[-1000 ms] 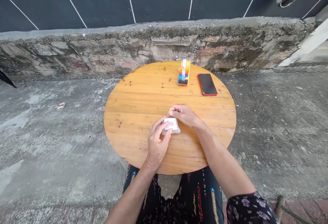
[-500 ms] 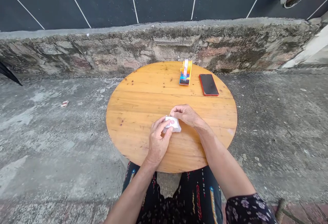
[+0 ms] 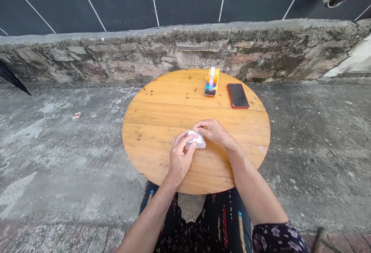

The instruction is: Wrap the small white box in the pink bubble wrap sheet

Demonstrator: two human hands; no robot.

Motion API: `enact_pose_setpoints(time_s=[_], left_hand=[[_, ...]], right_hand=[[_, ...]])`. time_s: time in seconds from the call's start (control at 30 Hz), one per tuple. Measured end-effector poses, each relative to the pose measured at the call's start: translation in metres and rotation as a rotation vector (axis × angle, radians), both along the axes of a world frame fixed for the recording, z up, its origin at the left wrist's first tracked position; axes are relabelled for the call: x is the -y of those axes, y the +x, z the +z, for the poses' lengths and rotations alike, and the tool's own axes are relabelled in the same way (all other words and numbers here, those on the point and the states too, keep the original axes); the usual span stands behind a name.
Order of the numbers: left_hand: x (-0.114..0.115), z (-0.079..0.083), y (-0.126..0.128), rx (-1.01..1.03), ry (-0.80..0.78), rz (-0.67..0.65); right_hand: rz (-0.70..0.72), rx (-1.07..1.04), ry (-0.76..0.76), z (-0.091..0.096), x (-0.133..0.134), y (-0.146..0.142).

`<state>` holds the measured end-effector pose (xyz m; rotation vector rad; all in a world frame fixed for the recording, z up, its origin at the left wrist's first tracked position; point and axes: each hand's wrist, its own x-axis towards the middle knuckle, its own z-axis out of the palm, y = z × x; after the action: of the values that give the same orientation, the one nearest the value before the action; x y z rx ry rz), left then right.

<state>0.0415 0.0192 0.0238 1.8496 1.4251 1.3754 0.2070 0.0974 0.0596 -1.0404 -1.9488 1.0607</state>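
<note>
A small white packet with a pinkish-red mark and a clear plastic wrap (image 3: 200, 143) lies on the round wooden table (image 3: 150, 129) near its middle. My left hand (image 3: 180, 156) is closed round the packet's left side, with fingers over its top and the thumb along the near edge. At the far right corner of the packet, the fingertips of my right hand (image 3: 213, 131) are pinched together. Whatever sits between those fingertips is too small to make out.
A tape dispenser (image 3: 212, 82) in yellow and blue stands at the table's far side. To its right lies a phone (image 3: 238, 95) with a red edge. Behind the table runs a low stone ledge (image 3: 130, 58) under a dark tiled wall (image 3: 185, 2).
The view has shifted slightly, so everything sits a little further right. Both hands keep nearly the same pose at the packet.
</note>
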Motion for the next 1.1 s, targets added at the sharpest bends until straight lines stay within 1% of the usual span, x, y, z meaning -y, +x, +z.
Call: enact_pose_setpoints(time_s=[0.23,0.5,0.73,0.87,0.97,1.1], left_hand=[[0.0,0.0,0.0,0.0,0.012,0.004],[-0.001,0.0,0.002,0.012,0.016,-0.002],[-0.001,0.0,0.001,0.007,0.026,-0.001],[0.0,0.0,0.001,0.006,0.036,-0.002],[0.0,-0.002,0.001,0.0,0.05,0.002],[0.0,-0.004,0.001,-0.025,0.062,0.022]], right_hand=[[0.006,-0.026,0.029,-0.002,0.0,0.002],[0.024,0.039,0.074,0.003,0.001,0.003],[0.042,0.039,0.071,0.006,0.003,0.004],[0.082,0.03,0.067,0.004,0.001,0.008],[0.115,-0.024,0.057,0.004,0.0,0.011],[0.015,-0.06,0.077,0.007,0.001,0.013]])
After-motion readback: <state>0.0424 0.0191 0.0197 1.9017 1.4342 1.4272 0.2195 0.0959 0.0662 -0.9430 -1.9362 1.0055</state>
